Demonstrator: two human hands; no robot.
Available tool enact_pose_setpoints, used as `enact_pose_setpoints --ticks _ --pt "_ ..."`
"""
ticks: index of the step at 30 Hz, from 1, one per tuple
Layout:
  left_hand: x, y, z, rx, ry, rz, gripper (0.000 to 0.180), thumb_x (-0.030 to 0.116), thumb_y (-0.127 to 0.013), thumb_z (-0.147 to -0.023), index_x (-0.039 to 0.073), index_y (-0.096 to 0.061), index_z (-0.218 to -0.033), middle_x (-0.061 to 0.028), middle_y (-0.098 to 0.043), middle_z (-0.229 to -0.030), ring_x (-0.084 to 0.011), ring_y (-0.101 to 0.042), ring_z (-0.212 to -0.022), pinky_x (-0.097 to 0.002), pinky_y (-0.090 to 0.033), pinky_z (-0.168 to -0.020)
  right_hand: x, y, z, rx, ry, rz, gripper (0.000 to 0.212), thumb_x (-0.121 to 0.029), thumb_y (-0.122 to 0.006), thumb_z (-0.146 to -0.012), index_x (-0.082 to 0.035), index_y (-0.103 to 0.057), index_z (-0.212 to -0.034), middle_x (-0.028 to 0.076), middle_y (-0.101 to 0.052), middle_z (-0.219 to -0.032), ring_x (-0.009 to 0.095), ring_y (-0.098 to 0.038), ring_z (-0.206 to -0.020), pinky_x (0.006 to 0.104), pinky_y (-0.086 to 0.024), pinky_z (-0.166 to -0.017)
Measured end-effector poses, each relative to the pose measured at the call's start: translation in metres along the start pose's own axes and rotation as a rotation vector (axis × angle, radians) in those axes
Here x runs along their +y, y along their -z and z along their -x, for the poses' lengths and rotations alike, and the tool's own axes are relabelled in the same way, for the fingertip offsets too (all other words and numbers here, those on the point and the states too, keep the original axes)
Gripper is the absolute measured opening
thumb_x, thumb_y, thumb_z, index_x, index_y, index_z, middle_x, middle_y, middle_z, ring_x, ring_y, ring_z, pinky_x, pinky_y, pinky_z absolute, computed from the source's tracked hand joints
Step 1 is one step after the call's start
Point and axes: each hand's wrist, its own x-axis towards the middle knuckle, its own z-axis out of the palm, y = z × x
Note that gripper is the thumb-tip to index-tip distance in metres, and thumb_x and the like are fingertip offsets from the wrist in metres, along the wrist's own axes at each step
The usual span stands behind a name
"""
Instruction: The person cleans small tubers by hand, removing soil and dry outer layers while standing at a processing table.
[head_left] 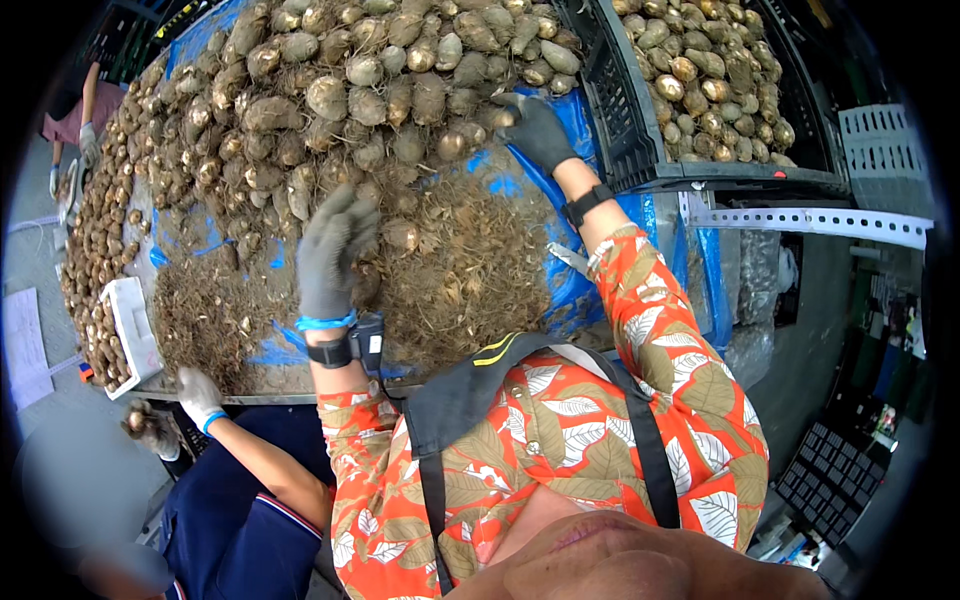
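Observation:
My right hand [543, 133], in a dark grey glove, reaches to the right edge of a big heap of hairy brown taro corms [400, 100]. Its fingers and thumb close around a taro corm [495, 118] at the heap's edge. My left hand [338, 250], in a grey glove with a blue band at the wrist, hovers over the near side of the heap. Its fingers stretch out and nothing shows in them. A rounded corm [402, 235] lies just right of it. Between my hands spreads a mat of loose roots and peelings [460, 270].
A black crate [625, 110] full of corms stands at the right. A pale blade-like strip [568, 257] lies near my right forearm on blue sheeting [575, 290]. At left are a white tray [132, 330] and a co-worker's gloved hand [200, 395]; another person works far left.

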Motion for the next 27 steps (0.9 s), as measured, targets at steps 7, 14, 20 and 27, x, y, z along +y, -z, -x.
enact_pose_setpoints --ticks 7,14,20,27 --pt "-0.04 -0.05 0.017 -0.116 0.16 -0.168 0.044 0.017 -0.054 -0.095 -0.005 -0.048 -0.132 -0.0156 -0.064 -0.114 -0.0204 -0.063 -0.102 -0.03 -0.051 -0.086 0.004 -0.018 0.02 -0.094 -0.024 -0.231 0.044 -0.02 -0.064 -0.084 -0.012 -0.058 -0.127 0.017 -0.064 -0.115 0.031 -0.064 -0.097 0.0354 -0.05 -0.084" --pt "-0.075 -0.045 0.082 -0.074 -0.017 -0.305 0.044 0.013 -0.056 -0.093 -0.002 -0.048 -0.134 -0.0088 -0.062 -0.115 -0.0149 -0.063 -0.095 -0.0258 -0.053 -0.08 -0.067 -0.031 0.174 -0.165 0.398 -0.393 0.04 -0.028 -0.06 -0.091 -0.006 -0.059 -0.125 0.015 -0.062 -0.119 0.025 -0.061 -0.105 0.0327 -0.048 -0.089" --pt "-0.048 -0.045 0.164 -0.144 0.008 -0.1 0.055 0.011 -0.058 -0.088 -0.006 -0.042 -0.137 -0.0117 -0.06 -0.121 -0.0155 -0.061 -0.1 -0.0273 -0.052 -0.083 -0.133 -0.02 0.266 -0.055 0.223 -0.534 0.039 -0.023 -0.064 -0.083 -0.006 -0.063 -0.118 0.012 -0.064 -0.111 0.024 -0.062 -0.1 0.0321 -0.048 -0.086" --pt "-0.019 -0.04 0.323 -0.247 0.026 -0.094 0.047 0.015 -0.056 -0.093 -0.006 -0.046 -0.134 -0.0104 -0.061 -0.115 -0.0157 -0.062 -0.099 -0.0276 -0.053 -0.082 -0.176 -0.027 0.408 -0.025 0.199 -0.652 0.025 -0.021 -0.062 -0.085 -0.005 -0.069 -0.103 0.01 -0.066 -0.098 0.023 -0.063 -0.088 0.0325 -0.049 -0.077"
